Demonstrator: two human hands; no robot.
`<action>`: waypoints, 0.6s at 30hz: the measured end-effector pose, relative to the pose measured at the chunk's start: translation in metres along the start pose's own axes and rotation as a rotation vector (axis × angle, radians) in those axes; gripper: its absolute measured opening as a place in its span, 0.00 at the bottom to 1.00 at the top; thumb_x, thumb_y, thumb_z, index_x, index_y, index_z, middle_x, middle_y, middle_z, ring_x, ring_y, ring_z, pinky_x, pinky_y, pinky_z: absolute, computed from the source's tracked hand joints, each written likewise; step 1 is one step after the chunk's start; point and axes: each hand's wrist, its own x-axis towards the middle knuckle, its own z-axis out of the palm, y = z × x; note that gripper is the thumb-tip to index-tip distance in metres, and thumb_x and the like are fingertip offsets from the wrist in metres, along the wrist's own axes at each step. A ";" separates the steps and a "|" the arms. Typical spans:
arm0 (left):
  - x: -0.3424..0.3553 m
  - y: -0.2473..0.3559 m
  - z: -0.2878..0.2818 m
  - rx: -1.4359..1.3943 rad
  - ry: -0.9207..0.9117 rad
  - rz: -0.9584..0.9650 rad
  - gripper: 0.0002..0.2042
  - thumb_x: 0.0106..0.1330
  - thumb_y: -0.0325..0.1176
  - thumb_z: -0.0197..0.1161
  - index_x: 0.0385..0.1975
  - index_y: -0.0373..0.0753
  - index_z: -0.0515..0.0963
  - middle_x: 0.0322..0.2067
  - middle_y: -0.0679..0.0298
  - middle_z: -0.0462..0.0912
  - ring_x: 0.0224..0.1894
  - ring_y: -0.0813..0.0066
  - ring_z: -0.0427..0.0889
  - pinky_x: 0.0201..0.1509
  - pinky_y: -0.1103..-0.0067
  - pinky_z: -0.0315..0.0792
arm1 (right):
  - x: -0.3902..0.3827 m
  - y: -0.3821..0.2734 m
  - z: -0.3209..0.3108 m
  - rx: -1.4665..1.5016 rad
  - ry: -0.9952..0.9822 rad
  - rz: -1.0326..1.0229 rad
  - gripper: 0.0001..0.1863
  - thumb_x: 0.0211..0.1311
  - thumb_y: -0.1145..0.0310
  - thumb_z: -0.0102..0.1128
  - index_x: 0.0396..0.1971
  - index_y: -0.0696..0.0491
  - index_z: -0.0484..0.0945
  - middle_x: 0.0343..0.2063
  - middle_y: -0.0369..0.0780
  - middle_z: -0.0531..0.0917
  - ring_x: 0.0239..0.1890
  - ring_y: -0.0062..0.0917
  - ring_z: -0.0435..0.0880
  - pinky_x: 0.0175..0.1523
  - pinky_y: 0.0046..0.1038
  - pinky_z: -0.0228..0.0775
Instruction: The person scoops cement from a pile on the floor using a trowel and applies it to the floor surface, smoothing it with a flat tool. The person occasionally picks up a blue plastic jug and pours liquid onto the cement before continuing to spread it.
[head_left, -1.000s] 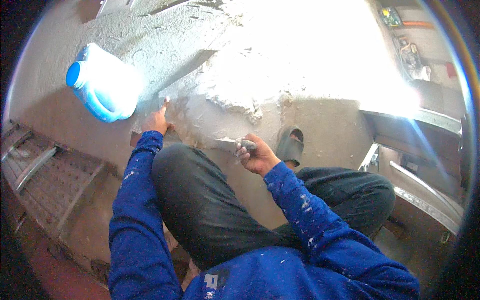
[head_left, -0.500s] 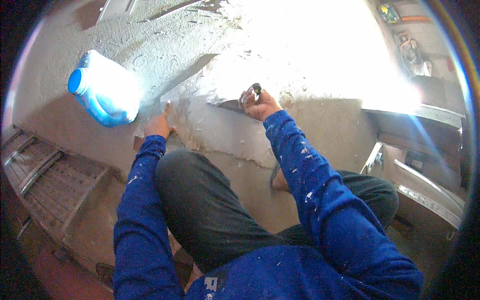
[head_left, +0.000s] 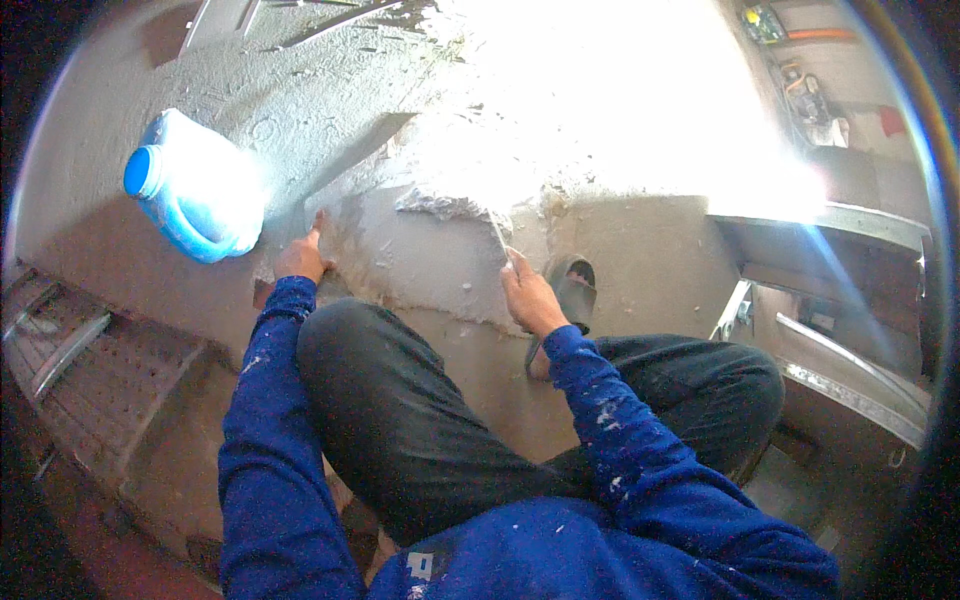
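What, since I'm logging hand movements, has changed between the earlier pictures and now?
The right hand, after reaching forward to the white paste, has drawn back toward the person. The flat-bladed tool in its grip, which pointed left a second ago, now points away from the person. Nothing was let go. The left hand and blue jug stayed put.

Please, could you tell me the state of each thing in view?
Blue-capped jug: cap on
White paste: heaped, uneven
Thin-bladed tool: gripped
Right hand: closed on the tool
Left hand: index finger extended, grip unclear
Blue sleeves: spotted with white
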 end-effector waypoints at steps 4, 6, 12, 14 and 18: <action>0.001 -0.006 0.008 -0.043 0.035 0.021 0.47 0.53 0.43 0.71 0.70 0.63 0.45 0.39 0.49 0.82 0.42 0.51 0.82 0.46 0.62 0.76 | 0.016 0.008 0.029 -0.276 0.077 -0.006 0.25 0.66 0.61 0.41 0.64 0.45 0.60 0.39 0.60 0.77 0.37 0.55 0.80 0.44 0.51 0.72; 0.004 -0.011 0.016 -0.114 0.038 0.043 0.47 0.52 0.42 0.72 0.70 0.63 0.45 0.40 0.49 0.82 0.42 0.50 0.82 0.47 0.62 0.75 | 0.023 0.014 0.043 -0.386 0.048 -0.014 0.26 0.66 0.63 0.41 0.65 0.40 0.60 0.35 0.60 0.76 0.34 0.53 0.81 0.41 0.48 0.74; 0.015 -0.017 0.022 -0.088 0.021 0.080 0.48 0.52 0.42 0.72 0.70 0.62 0.46 0.39 0.48 0.82 0.43 0.49 0.81 0.47 0.62 0.75 | 0.016 0.014 0.026 -0.488 -0.195 -0.019 0.25 0.63 0.64 0.41 0.62 0.43 0.63 0.37 0.58 0.79 0.38 0.50 0.82 0.43 0.47 0.75; 0.013 -0.013 0.018 0.003 0.005 0.036 0.48 0.52 0.42 0.72 0.70 0.61 0.46 0.39 0.48 0.82 0.43 0.50 0.81 0.47 0.62 0.75 | 0.008 0.008 0.008 -0.420 -0.182 -0.089 0.21 0.65 0.62 0.40 0.57 0.45 0.69 0.36 0.57 0.81 0.39 0.50 0.82 0.42 0.47 0.75; 0.004 -0.005 0.007 -0.039 -0.044 0.005 0.47 0.52 0.44 0.71 0.70 0.61 0.45 0.37 0.48 0.83 0.42 0.49 0.82 0.46 0.62 0.75 | 0.021 -0.002 -0.002 -0.314 0.113 -0.163 0.20 0.67 0.60 0.39 0.57 0.45 0.68 0.31 0.56 0.81 0.35 0.53 0.82 0.40 0.49 0.75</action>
